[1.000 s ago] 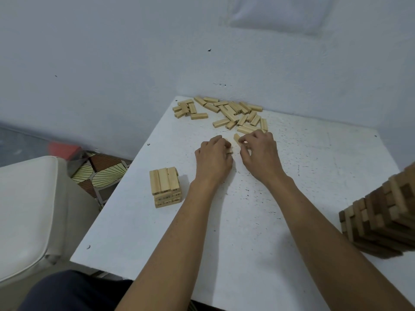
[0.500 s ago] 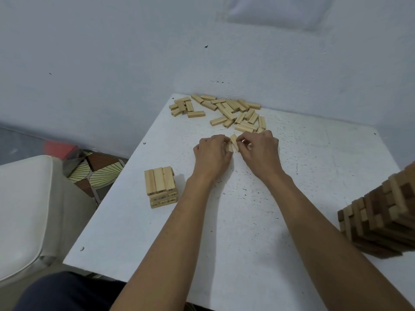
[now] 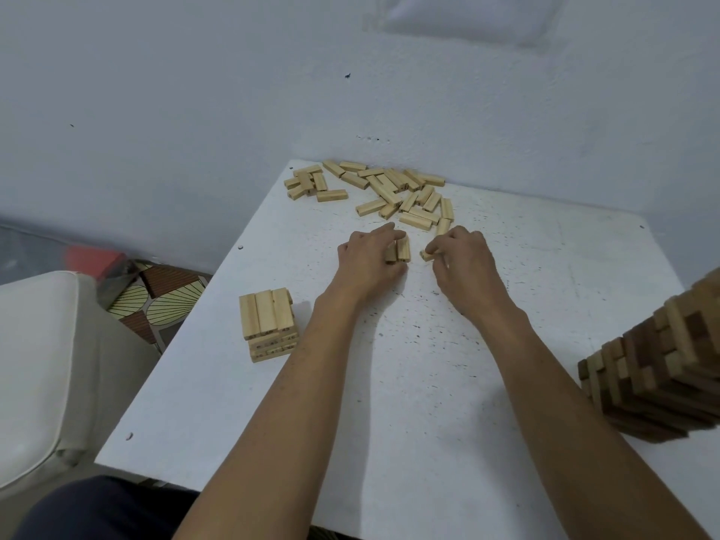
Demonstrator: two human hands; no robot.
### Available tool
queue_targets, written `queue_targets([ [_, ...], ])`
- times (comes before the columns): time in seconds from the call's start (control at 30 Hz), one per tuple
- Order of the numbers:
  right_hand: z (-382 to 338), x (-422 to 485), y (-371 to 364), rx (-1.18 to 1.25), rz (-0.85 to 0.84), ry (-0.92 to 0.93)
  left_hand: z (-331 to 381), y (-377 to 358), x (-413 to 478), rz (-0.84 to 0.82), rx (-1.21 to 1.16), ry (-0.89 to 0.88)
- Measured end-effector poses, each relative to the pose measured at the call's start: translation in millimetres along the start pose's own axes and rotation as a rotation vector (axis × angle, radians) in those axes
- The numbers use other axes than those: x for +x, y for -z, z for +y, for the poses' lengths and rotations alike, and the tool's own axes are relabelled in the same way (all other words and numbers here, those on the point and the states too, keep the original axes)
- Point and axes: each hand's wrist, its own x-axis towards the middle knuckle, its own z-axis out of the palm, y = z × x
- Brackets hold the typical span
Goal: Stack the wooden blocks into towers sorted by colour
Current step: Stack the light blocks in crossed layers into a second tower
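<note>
I have the left hand (image 3: 370,267) curled round two pale blocks (image 3: 400,249), held side by side near the middle of the table (image 3: 428,442). The right hand (image 3: 465,267) pinches a third pale block (image 3: 427,255) by its end, just beside the pair but apart from it.

I judge the step to be gathering a layer of three for the pale tower (image 3: 269,325), which stands near the table's left edge. To do it well, I want the third block squared flush against the pair, ends level, before I lift. Then I carry the set across and lay it crosswise to the top layer, lowering gently so the courses beneath do not shift.

The loose pile (image 3: 389,189) lies along the far edge, just beyond my fingers, and I should not drag through it. A taller mixed tower (image 3: 662,364) of dark and pale wood stands at the right edge, so my right elbow needs care.

The table is white with dark specks and set against a pale blue-grey wall (image 3: 195,111). Off its left edge are a cream seat (image 3: 35,364) and patterned floor tiles (image 3: 163,302).
</note>
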Motion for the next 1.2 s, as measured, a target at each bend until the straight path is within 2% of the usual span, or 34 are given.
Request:
queue_targets([
  [0.13,0.9,2.9,-2.6,0.039,-0.023,0.080,0.9,-1.7,-0.3,-0.006,0.035,-0.044],
  [0.27,-2.7,-1.2,-0.7,0.171,-0.049,0.106,-0.9,-0.3,-2.7,0.006,-0.036,-0.113],
  [0.43,-12.1,-12.5,13.4,0.332,-0.101,0.100,4.2,6.6,-13.9,-0.003,-0.053,-0.078],
  [0.63,-14.5,-41.0,20.6,0.370,-0.165,0.008,14.3,14.3,-45.9,-0.062,-0.107,-0.051],
  [0.93,-15.3,-98.0,31.3,0.409,-0.229,0.096,9.4,3.2,-105.6,-0.034,-0.121,-0.114],
  [1.2,-16.8,-113.2,37.2,0.431,-0.257,0.122,0.8,1.2,-122.2,-0.024,-0.138,-0.200],
])
